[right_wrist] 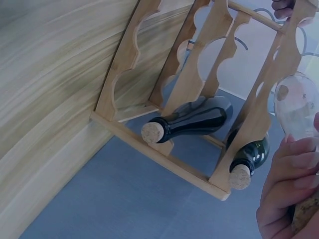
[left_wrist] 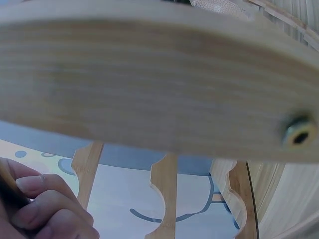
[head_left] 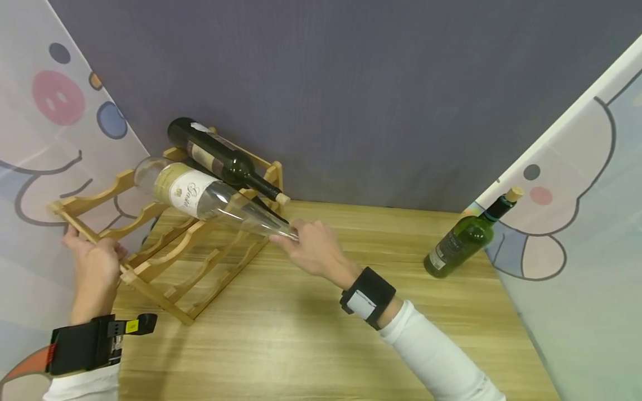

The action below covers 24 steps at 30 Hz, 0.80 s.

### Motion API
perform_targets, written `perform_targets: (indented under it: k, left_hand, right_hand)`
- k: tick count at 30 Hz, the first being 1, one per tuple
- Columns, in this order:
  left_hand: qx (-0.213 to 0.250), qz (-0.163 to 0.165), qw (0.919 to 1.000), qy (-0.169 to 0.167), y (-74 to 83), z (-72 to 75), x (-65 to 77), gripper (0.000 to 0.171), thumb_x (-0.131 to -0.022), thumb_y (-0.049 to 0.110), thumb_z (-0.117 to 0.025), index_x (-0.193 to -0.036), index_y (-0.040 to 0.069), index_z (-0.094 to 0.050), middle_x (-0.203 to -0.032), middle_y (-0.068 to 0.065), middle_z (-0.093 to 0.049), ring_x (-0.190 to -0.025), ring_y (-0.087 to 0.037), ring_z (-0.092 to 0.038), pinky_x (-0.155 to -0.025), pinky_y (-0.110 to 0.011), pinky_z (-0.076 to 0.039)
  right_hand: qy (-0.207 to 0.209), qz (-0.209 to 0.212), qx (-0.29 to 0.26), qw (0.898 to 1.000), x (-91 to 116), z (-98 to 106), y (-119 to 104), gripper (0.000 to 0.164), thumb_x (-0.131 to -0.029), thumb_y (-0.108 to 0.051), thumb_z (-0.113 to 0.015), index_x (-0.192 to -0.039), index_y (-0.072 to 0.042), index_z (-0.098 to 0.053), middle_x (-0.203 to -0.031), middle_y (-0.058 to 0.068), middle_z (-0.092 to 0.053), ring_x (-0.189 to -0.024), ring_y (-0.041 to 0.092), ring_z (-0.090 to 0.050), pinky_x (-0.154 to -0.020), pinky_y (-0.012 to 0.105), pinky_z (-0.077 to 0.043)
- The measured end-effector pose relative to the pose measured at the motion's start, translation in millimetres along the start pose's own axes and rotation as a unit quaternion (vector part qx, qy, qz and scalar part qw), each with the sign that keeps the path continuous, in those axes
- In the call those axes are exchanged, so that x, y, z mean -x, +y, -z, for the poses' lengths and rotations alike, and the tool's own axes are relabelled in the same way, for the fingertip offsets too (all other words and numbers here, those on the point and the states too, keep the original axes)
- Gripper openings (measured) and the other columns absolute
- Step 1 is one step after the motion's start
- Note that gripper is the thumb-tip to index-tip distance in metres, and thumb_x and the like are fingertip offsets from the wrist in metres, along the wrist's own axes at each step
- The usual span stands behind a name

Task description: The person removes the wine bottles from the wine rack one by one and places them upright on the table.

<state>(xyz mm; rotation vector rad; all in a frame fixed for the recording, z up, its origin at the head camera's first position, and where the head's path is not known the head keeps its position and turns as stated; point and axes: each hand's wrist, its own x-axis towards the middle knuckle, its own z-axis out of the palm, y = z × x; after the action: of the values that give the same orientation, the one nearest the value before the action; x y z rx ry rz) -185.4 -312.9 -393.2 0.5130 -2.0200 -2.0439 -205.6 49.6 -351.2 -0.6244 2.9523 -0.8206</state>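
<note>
My left hand (head_left: 95,267) grips the near left end of a wooden wine rack (head_left: 155,295); in the left wrist view its curled fingers (left_wrist: 55,209) show below a wide slat. My right hand (head_left: 318,248) holds a clear glass bottle (head_left: 188,192) by the neck. That bottle lies across the rack's top tier, its white and gold label facing up and its neck pointing right. Behind it, a dark corked wine bottle (head_left: 215,159) lies in the top tier. Another dark corked bottle (right_wrist: 199,119) lies in the rack below, mostly hidden in the head view.
A green corked wine bottle (head_left: 461,242) stands at the right of the wooden table (head_left: 281,345). A grey wall (head_left: 341,111) rises behind the table. Cartoon-printed panels (head_left: 592,184) flank both sides, the left one close to the rack.
</note>
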Motion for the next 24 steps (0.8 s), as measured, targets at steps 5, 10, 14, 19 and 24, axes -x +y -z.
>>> perform_targets:
  k: [5,10,14,19,24]
  left_hand:
    - [-0.018,0.001,0.9998,0.001,1.5,-0.8,0.8,0.077,-0.096,0.005,-0.029,-0.153,0.028,0.016,-0.110,0.004,-0.031,-0.077,-0.008,-0.041,-0.067,-0.014,-0.040]
    - [-0.008,-0.001,1.0000,0.006,1.8,-1.9,0.8,0.077,-0.096,0.004,-0.028,-0.154,0.029,0.015,-0.114,0.007,-0.029,-0.076,-0.009,-0.040,-0.066,-0.015,-0.039]
    - [0.002,0.000,1.0000,0.006,0.5,-2.0,-0.2,0.077,-0.096,0.003,-0.028,-0.154,0.030,0.016,-0.127,0.005,-0.027,-0.073,-0.008,-0.040,-0.063,-0.016,-0.039]
    - [-0.002,0.005,1.0000,0.007,0.2,-2.3,-1.2,0.078,-0.096,0.004,-0.028,-0.154,0.030,0.016,-0.123,0.002,-0.030,-0.072,-0.008,-0.041,-0.061,-0.016,-0.039]
    - [-0.007,0.003,0.9999,0.009,1.1,-1.5,-0.2,0.077,-0.096,0.004,-0.029,-0.154,0.029,0.016,-0.114,0.006,-0.030,-0.074,-0.007,-0.041,-0.064,-0.014,-0.040]
  right_hand:
    - [0.005,0.006,-0.002,1.000,4,6,-2,0.045,-0.097,-0.052,-0.052,-0.094,-0.008,-0.064,-0.053,-0.007,-0.038,-0.042,0.006,-0.032,-0.040,0.021,-0.026]
    - [0.006,0.011,-0.001,1.000,6,8,-2,0.042,-0.097,-0.051,-0.053,-0.085,-0.011,-0.061,-0.053,-0.008,-0.037,-0.042,0.006,-0.030,-0.039,0.020,-0.024]
    - [0.009,0.005,-0.010,1.000,7,10,-2,0.041,-0.096,-0.050,-0.055,-0.084,-0.012,-0.061,-0.055,-0.006,-0.042,-0.043,0.007,-0.035,-0.041,0.022,-0.027]
    - [0.019,-0.006,-0.043,0.999,9,15,0,0.040,-0.095,-0.048,-0.058,-0.081,-0.010,-0.060,-0.055,-0.006,-0.042,-0.044,0.007,-0.035,-0.042,0.022,-0.026]
    - [0.046,0.002,-0.040,0.998,9,20,4,0.039,-0.095,-0.046,-0.059,-0.076,-0.013,-0.060,-0.054,-0.006,-0.039,-0.045,0.007,-0.033,-0.044,0.023,-0.025]
